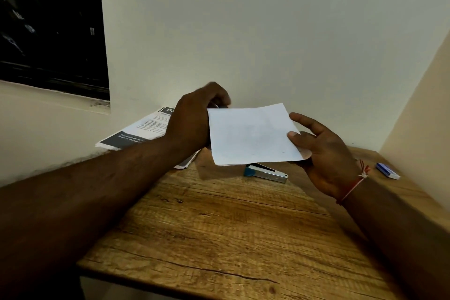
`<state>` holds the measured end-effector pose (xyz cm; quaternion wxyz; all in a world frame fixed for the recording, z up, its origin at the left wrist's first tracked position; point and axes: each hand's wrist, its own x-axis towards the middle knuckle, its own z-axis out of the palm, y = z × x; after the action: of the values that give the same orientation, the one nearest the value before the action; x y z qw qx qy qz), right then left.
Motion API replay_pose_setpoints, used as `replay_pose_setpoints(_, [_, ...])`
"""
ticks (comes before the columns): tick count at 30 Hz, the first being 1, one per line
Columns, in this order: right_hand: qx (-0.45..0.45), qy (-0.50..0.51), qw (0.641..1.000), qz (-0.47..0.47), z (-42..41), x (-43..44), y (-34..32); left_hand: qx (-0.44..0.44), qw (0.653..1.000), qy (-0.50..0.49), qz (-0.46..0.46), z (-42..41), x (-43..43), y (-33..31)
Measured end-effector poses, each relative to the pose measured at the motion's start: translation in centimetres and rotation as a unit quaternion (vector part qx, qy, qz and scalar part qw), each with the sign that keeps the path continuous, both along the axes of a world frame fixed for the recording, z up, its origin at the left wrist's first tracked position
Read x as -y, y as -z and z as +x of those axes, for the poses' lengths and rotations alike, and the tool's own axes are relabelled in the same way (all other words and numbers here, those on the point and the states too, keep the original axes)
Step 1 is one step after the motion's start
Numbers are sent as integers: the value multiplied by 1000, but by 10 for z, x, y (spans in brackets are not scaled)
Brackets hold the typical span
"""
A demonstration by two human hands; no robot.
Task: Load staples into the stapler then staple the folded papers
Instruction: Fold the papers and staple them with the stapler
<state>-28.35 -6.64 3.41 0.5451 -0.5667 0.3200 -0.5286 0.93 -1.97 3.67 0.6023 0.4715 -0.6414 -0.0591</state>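
Head view shows the folded paper (253,135) lifted above the tabletop (219,226), each hand's grip pinched shut on an edge—left hand (194,119), right hand (321,153)—probably squaring it for the stapler (266,173) lying just beneath.

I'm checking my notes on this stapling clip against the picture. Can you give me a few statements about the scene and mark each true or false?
1. Both hands hold the folded paper above the table. True.
2. The stapler is in the right hand. False: it lies on the table under the paper.
3. A printed sheet stack lies behind the left hand. True.
4. The small blue box sits at the table's left edge. False: it is at the right, near the wall.
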Motion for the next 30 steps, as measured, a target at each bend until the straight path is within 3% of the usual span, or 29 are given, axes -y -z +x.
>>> replay_pose_setpoints(4, [-33,60,996,-50,5,-2,4,-66,986,-139,60,8,11,-4])
replay_pose_setpoints(6, [-55,86,992,-74,6,-4,5,-107,980,-131,108,13,14,-5])
replay_pose_setpoints(12, [-67,137,985,-87,4,-4,3,-284,927,89,229,9,8,-15])
replay_pose_setpoints(16, [-73,132,985,-81,3,-4,3,-407,831,245,290,15,5,-22])
replay_pose_setpoints(18, [-78,111,987,-85,5,-5,4,-401,786,333,333,19,0,-23])
replay_pose_setpoints(22, [-87,62,991,-86,10,-12,3,-343,736,464,354,18,-15,-23])
replay_pose_setpoints(26, [-99,12,992,-81,10,-13,4,-330,714,499,365,17,-20,-23])
replay_pose_setpoints(30, [-80,1,995,-64,11,-13,4,-344,723,471,370,10,-17,-22])
